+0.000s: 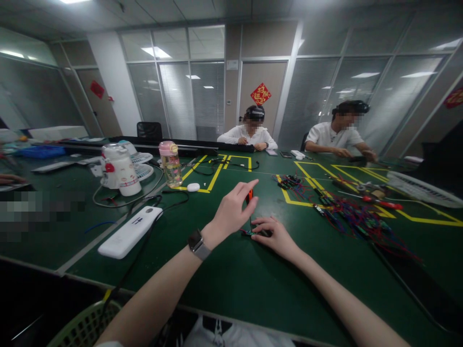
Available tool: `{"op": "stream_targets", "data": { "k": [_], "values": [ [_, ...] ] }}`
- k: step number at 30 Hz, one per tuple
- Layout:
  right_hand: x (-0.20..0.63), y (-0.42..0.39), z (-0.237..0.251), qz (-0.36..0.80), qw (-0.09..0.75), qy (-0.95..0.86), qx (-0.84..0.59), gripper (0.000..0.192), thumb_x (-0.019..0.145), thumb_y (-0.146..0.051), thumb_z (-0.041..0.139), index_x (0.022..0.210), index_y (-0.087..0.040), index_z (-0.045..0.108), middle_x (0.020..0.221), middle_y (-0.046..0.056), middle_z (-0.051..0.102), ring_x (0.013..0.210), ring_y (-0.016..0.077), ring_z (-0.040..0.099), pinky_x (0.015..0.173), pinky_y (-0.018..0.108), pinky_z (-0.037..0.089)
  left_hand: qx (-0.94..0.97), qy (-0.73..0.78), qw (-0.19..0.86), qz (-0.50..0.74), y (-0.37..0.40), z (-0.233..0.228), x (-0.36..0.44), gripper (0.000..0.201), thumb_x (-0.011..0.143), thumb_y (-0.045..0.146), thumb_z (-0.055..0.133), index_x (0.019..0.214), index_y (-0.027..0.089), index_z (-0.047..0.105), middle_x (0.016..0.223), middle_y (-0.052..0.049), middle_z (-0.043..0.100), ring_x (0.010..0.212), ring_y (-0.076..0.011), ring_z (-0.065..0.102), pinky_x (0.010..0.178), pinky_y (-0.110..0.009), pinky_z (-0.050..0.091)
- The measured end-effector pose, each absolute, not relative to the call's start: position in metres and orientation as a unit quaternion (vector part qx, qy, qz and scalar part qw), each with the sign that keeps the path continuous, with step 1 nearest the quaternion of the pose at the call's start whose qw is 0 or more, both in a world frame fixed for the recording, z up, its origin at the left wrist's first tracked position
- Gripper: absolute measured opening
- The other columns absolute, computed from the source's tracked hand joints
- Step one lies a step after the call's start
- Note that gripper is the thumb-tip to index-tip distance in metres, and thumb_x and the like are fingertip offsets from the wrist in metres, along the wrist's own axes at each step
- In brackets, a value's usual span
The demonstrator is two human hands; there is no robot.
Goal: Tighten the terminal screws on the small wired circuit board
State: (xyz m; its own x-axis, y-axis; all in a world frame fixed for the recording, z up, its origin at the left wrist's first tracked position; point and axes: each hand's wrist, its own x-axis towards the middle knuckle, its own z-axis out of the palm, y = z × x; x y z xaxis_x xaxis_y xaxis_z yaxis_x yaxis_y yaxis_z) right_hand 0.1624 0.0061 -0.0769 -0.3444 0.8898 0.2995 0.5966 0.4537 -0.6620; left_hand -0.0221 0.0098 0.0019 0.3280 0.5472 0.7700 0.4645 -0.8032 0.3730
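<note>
My left hand (234,210), with a watch on its wrist, is closed around a screwdriver (250,194) with an orange and black handle. The screwdriver stands nearly upright, and its thin shaft runs down to a small green circuit board (248,233) on the table. From the right, my right hand (275,236) pinches this board at its edge and rests low against the tabletop. Fingers hide part of the board, so the exact spot where the tip touches cannot be made out.
Wired circuit boards (356,214) lie tangled on the right of the green table (224,284), near a red-handled tool (383,202). To the left are a white power bank-like device (130,232), a white jug (125,171) and a pink-lidded bottle (170,164). Two people sit across.
</note>
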Motion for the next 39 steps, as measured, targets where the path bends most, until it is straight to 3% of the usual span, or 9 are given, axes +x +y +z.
{"op": "stream_targets", "data": {
  "k": [3,7,13,20,24,27,33,36,39],
  "values": [
    [0.1631,0.0073,-0.0792,0.222,0.329,-0.789,-0.469,0.014,0.073,-0.036,0.072,0.080,-0.025,0.076,0.112,0.008,0.071,0.113,0.0291,0.060,0.111,0.061,0.016,0.810,0.263,0.144,0.504,0.0149,-0.0001,-0.0212,0.045,0.095,0.016,0.043,0.139,0.024,0.042,0.116,-0.008,0.058,0.091,-0.0146,0.063,0.080,-0.029,0.054],
    [0.1626,0.0073,-0.0786,0.223,0.328,-0.789,-0.469,0.013,0.072,-0.035,0.073,0.079,-0.025,0.076,0.111,0.008,0.072,0.113,0.0293,0.060,0.111,0.062,0.016,0.765,0.337,0.106,0.539,0.0167,-0.0028,-0.0197,0.032,0.084,0.028,0.066,0.116,0.023,0.063,0.092,-0.002,0.055,0.071,-0.0119,0.057,0.061,-0.023,0.052],
    [0.1617,0.0060,-0.0767,0.222,0.330,-0.789,-0.469,0.013,0.072,-0.034,0.073,0.080,-0.024,0.076,0.111,0.008,0.072,0.112,0.0286,0.061,0.111,0.060,0.017,0.805,0.280,0.128,0.507,0.0134,0.0012,-0.0208,0.043,0.092,0.017,0.050,0.135,0.021,0.046,0.114,-0.008,0.058,0.099,-0.0173,0.059,0.088,-0.033,0.051],
    [0.1616,0.0058,-0.0769,0.227,0.331,-0.786,-0.470,0.011,0.071,-0.033,0.073,0.078,-0.025,0.076,0.110,0.007,0.072,0.112,0.0279,0.060,0.111,0.060,0.017,0.782,0.313,0.089,0.531,0.0124,-0.0001,-0.0185,0.034,0.081,0.025,0.069,0.115,0.024,0.063,0.089,-0.001,0.055,0.077,-0.0141,0.056,0.071,-0.028,0.053],
    [0.1622,0.0064,-0.0778,0.223,0.329,-0.789,-0.469,0.011,0.072,-0.033,0.073,0.079,-0.025,0.075,0.111,0.007,0.071,0.112,0.0277,0.060,0.111,0.060,0.016,0.801,0.284,0.151,0.506,0.0111,0.0019,-0.0200,0.042,0.092,0.022,0.053,0.133,0.024,0.050,0.109,-0.007,0.058,0.093,-0.0168,0.060,0.083,-0.031,0.052],
    [0.1627,0.0071,-0.0792,0.224,0.329,-0.788,-0.470,0.013,0.072,-0.035,0.073,0.080,-0.025,0.076,0.112,0.007,0.071,0.113,0.0279,0.060,0.111,0.060,0.016,0.783,0.263,0.216,0.520,0.0136,0.0006,-0.0201,0.043,0.094,0.018,0.045,0.136,0.024,0.046,0.115,-0.008,0.058,0.092,-0.0153,0.063,0.074,-0.026,0.054],
    [0.1609,0.0057,-0.0769,0.230,0.328,-0.783,-0.476,0.012,0.072,-0.034,0.073,0.079,-0.025,0.076,0.112,0.007,0.071,0.113,0.0279,0.060,0.111,0.060,0.016,0.763,0.328,0.090,0.549,0.0092,0.0016,-0.0174,0.030,0.084,0.022,0.064,0.115,0.022,0.064,0.091,-0.003,0.056,0.079,-0.0149,0.057,0.076,-0.031,0.053],
    [0.1598,0.0048,-0.0760,0.231,0.328,-0.779,-0.482,0.010,0.071,-0.032,0.073,0.077,-0.024,0.076,0.112,0.007,0.071,0.112,0.0280,0.061,0.111,0.060,0.015,0.772,0.303,0.144,0.540,0.0076,0.0026,-0.0166,0.038,0.091,0.018,0.051,0.128,0.023,0.055,0.112,-0.008,0.057,0.099,-0.0176,0.059,0.089,-0.034,0.050],
    [0.1594,0.0048,-0.0769,0.233,0.336,-0.775,-0.482,0.010,0.070,-0.032,0.074,0.077,-0.024,0.075,0.111,0.007,0.072,0.112,0.0285,0.061,0.111,0.060,0.014,0.758,0.274,0.257,0.533,0.0090,0.0019,-0.0157,0.041,0.094,0.018,0.045,0.134,0.023,0.050,0.110,-0.007,0.060,0.089,-0.0144,0.063,0.075,-0.028,0.055]
  ]
}}
